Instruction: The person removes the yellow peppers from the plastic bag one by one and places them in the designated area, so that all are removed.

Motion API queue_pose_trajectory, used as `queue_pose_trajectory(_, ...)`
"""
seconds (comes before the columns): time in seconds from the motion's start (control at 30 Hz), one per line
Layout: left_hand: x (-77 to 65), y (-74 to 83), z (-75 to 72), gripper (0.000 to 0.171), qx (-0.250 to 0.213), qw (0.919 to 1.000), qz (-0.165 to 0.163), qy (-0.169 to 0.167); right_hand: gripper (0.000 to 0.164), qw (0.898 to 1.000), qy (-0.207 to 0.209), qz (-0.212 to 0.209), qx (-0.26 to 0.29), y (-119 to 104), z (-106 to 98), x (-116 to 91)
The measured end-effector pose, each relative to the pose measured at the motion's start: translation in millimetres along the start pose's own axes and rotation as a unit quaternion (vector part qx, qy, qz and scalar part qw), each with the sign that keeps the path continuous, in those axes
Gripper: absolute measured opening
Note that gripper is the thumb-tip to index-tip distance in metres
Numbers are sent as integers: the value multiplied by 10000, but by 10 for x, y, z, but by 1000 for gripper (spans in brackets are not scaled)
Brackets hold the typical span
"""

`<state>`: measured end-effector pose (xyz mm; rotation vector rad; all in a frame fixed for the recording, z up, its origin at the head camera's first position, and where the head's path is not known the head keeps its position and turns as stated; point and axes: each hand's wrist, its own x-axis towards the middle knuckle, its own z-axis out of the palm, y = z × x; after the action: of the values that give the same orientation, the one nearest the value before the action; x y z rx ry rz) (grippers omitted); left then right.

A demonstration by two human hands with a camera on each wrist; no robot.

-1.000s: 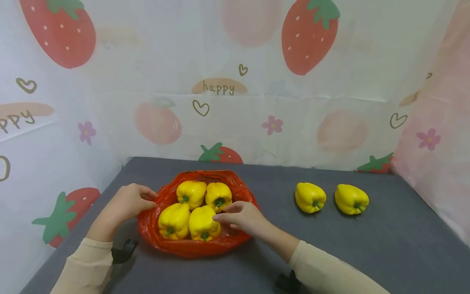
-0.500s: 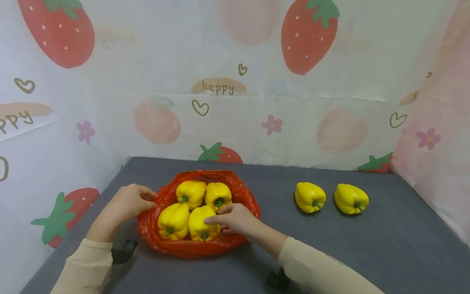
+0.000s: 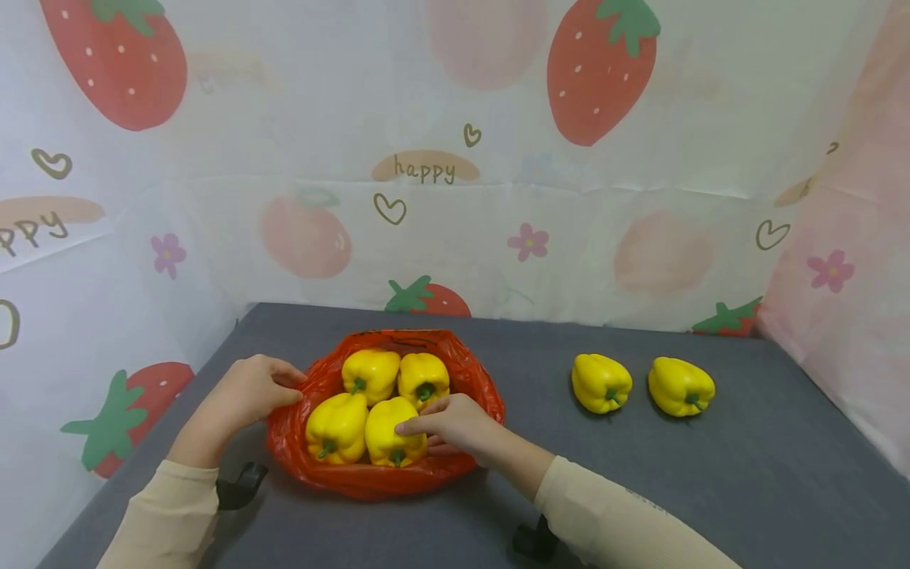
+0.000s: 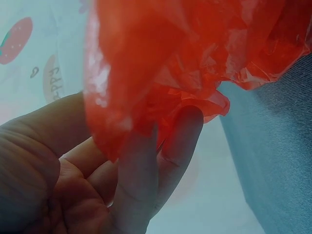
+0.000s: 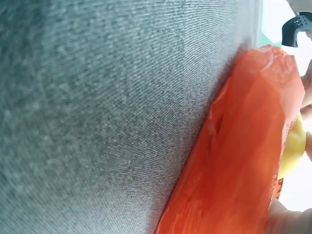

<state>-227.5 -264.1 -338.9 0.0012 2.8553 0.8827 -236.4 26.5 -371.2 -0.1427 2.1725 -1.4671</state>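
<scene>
A red plastic bag (image 3: 366,484) lies with its mouth spread wide, and several yellow bell peppers (image 3: 336,427) sit inside it. My left hand (image 3: 245,395) pinches the bag's left rim; in the left wrist view the red film (image 4: 146,53) runs between thumb and fingers. My right hand (image 3: 462,427) reaches over the bag's right side and holds the front right bell pepper (image 3: 387,419), thumb on its top face and fingers along its right side. In the right wrist view, part of a yellow pepper (image 5: 292,148) shows beyond the bag wall (image 5: 239,146).
Two more yellow bell peppers, one (image 3: 600,383) beside the other (image 3: 680,387), rest on the dark grey table (image 3: 711,482) right of the bag. A white strawberry-print cloth (image 3: 320,118) encloses the table at the back and sides.
Over the last second my right hand has moved slightly left and its thumb has come further over the front right bell pepper. My left hand stays at the bag's rim.
</scene>
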Motion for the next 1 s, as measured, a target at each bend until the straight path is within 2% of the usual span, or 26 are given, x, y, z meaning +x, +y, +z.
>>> queue_pose_trajectory(0.13, 5, 7, 2, 35, -41, 10000, -12, -3, 47, 10000, 28, 14, 16, -3, -15, -10)
queue_pose_trajectory(0.33, 7, 4, 3, 35, 22, 10000, 52, 35, 54, 9998, 117, 104, 116, -43, -56, -47)
queue_pose_trajectory(0.47, 4, 7, 8, 34, 20, 9999, 105, 60, 54, 9998, 32, 71, 166, -75, -110, -78)
queue_pose_trajectory(0.73, 19, 18, 25, 34, -32, 9997, 207, 80, 54, 9991, -209, -158, 338, -129, -288, -207)
queue_pose_trajectory(1.0, 6, -13, 10, 35, -70, 9998, 169, 63, 58, 9990, -139, -279, 321, -181, -518, -324)
